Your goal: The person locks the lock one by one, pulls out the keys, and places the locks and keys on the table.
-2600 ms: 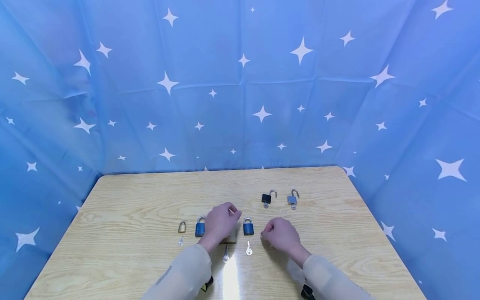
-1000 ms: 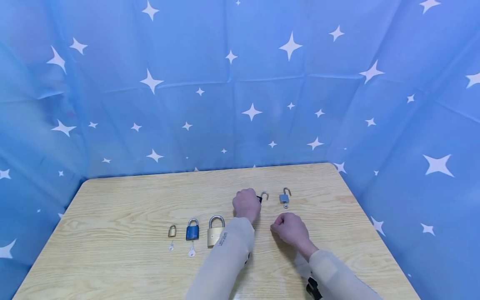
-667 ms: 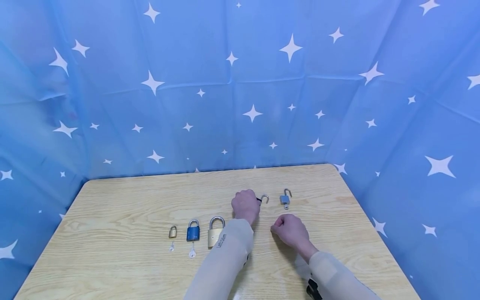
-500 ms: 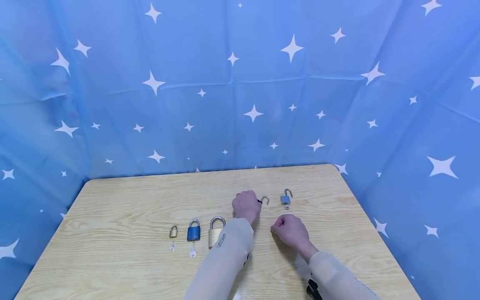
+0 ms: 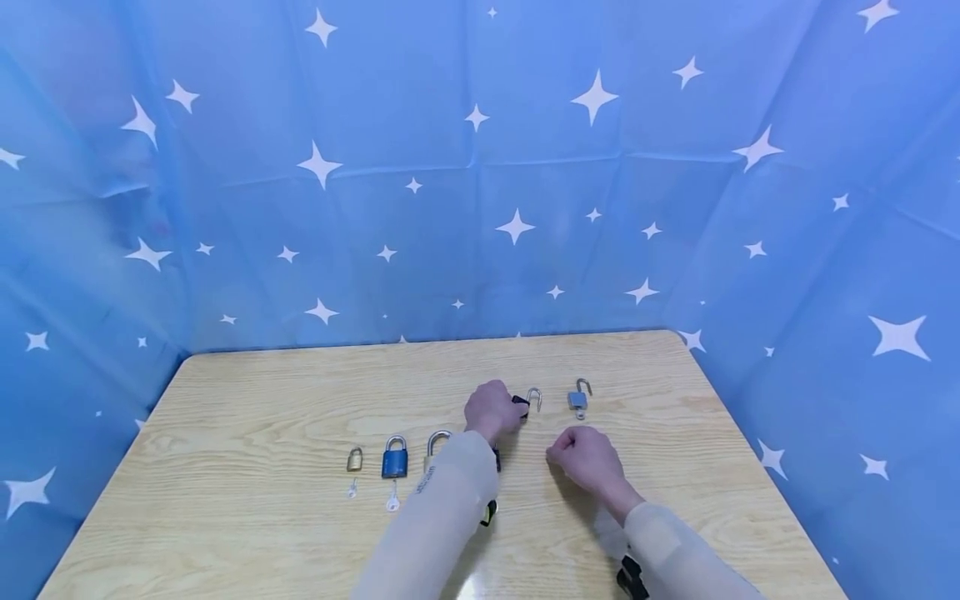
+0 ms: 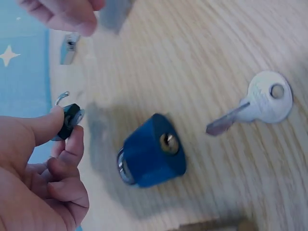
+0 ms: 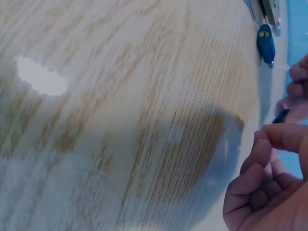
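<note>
My left hand [image 5: 491,410] pinches the small black padlock [image 5: 519,405] between thumb and fingers. Its shackle [image 5: 535,397] is swung open, and in the left wrist view a key shows at the lock's [image 6: 70,117] bottom face. To the right lies a grey padlock [image 5: 577,401], also with an open shackle and a key in it. Nearer to me, my right hand [image 5: 588,460] stays low over the table, fingers loosely curled and thumb against the forefinger, holding nothing visible. Below the left hand, the left wrist view has a blue padlock [image 6: 154,154] beside a loose key [image 6: 267,98].
On the left stand a small brass padlock [image 5: 355,460] and a blue padlock [image 5: 394,461], each with a key in front. The left sleeve [image 5: 438,517] mostly covers a large brass padlock [image 5: 430,461]. A starry blue curtain [image 5: 450,208] rises behind the wooden table [image 5: 262,417].
Since the oldest frame, my left hand has moved forward and right from the large brass padlock to the black one. More of the black padlock shows now. The right hand has hardly moved.
</note>
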`<action>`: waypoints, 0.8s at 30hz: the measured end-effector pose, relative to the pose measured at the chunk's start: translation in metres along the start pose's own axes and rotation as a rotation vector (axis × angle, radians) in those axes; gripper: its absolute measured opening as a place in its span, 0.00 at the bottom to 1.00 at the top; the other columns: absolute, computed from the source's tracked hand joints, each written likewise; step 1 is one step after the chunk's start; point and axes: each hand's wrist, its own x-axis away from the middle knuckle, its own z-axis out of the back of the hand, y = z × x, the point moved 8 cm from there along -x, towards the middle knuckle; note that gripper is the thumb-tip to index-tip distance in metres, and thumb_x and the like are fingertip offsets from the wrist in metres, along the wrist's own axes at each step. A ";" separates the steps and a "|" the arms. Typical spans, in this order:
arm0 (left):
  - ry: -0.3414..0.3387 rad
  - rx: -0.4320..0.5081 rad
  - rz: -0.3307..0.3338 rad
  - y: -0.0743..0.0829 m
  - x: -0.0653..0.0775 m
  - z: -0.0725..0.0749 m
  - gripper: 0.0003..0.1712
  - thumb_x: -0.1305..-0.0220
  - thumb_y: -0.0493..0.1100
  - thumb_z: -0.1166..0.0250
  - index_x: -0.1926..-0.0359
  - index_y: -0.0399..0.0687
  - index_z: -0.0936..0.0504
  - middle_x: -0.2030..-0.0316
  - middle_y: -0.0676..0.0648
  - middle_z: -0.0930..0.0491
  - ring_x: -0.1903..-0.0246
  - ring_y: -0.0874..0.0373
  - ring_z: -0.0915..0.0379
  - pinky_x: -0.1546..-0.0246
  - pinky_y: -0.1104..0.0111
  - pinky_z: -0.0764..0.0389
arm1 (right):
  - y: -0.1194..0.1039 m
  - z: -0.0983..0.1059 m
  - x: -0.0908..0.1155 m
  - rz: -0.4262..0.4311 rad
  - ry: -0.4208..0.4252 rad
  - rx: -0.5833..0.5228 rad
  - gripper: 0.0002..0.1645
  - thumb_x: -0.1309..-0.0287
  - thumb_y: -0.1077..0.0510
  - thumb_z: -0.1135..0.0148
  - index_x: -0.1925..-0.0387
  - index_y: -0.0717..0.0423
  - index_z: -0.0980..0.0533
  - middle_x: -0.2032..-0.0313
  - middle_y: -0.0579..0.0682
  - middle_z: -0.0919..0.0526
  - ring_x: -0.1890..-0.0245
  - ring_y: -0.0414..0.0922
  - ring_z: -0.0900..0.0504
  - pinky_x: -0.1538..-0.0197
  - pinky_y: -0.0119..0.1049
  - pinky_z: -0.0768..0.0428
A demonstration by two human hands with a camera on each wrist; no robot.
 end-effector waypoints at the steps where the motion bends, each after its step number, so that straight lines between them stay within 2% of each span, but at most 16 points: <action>1: -0.001 0.016 -0.002 0.000 0.002 0.003 0.27 0.40 0.54 0.33 0.86 0.51 0.36 0.87 0.54 0.39 0.84 0.58 0.41 0.83 0.68 0.40 | 0.000 0.000 -0.001 0.003 0.002 -0.003 0.04 0.50 0.57 0.35 0.75 0.53 0.21 0.80 0.45 0.20 0.79 0.40 0.26 0.72 0.33 0.31; 3: -0.005 0.058 -0.012 -0.002 0.005 0.011 0.31 0.39 0.55 0.33 0.89 0.52 0.40 0.88 0.55 0.42 0.85 0.59 0.44 0.82 0.68 0.43 | -0.002 -0.001 -0.003 0.019 0.006 -0.008 0.05 0.49 0.57 0.35 0.75 0.53 0.20 0.80 0.45 0.20 0.79 0.40 0.26 0.72 0.33 0.30; 5: -0.006 0.094 -0.031 -0.003 0.010 0.020 0.31 0.39 0.55 0.33 0.89 0.52 0.39 0.87 0.55 0.41 0.83 0.58 0.43 0.80 0.68 0.42 | -0.004 -0.002 -0.004 0.029 0.002 -0.016 0.05 0.48 0.56 0.35 0.75 0.54 0.20 0.81 0.46 0.20 0.80 0.40 0.26 0.73 0.33 0.31; 8: -0.021 0.173 -0.054 -0.008 0.018 0.030 0.23 0.39 0.55 0.33 0.83 0.50 0.31 0.81 0.53 0.32 0.79 0.58 0.36 0.75 0.68 0.38 | -0.009 -0.003 -0.006 0.045 -0.011 -0.042 0.06 0.45 0.56 0.36 0.73 0.54 0.20 0.80 0.47 0.20 0.80 0.40 0.27 0.73 0.33 0.31; 12: -0.062 0.317 -0.067 -0.018 0.033 0.038 0.16 0.38 0.53 0.33 0.66 0.46 0.23 0.71 0.50 0.23 0.73 0.57 0.30 0.71 0.68 0.31 | -0.020 -0.003 -0.010 0.083 -0.035 -0.107 0.09 0.38 0.55 0.40 0.65 0.55 0.18 0.76 0.48 0.19 0.78 0.40 0.27 0.72 0.34 0.29; 16: -0.095 0.425 -0.075 -0.027 0.049 0.038 0.17 0.38 0.53 0.33 0.60 0.43 0.23 0.67 0.48 0.21 0.70 0.56 0.29 0.70 0.67 0.29 | -0.031 0.000 -0.014 0.150 -0.041 -0.169 0.11 0.33 0.56 0.43 0.57 0.56 0.18 0.66 0.51 0.16 0.70 0.40 0.24 0.65 0.33 0.26; 20: -0.102 0.484 -0.073 -0.037 0.062 0.035 0.18 0.39 0.53 0.32 0.60 0.44 0.23 0.65 0.48 0.22 0.68 0.56 0.29 0.68 0.67 0.29 | -0.038 0.000 -0.017 0.192 -0.069 -0.241 0.13 0.31 0.57 0.45 0.51 0.56 0.19 0.56 0.54 0.15 0.59 0.41 0.20 0.58 0.33 0.23; 24: -0.091 0.519 -0.054 -0.048 0.070 0.029 0.19 0.40 0.54 0.32 0.60 0.45 0.23 0.66 0.48 0.22 0.68 0.56 0.29 0.68 0.66 0.29 | -0.046 -0.002 -0.018 0.239 -0.110 -0.312 0.15 0.31 0.57 0.44 0.48 0.55 0.20 0.51 0.53 0.16 0.52 0.44 0.19 0.51 0.37 0.20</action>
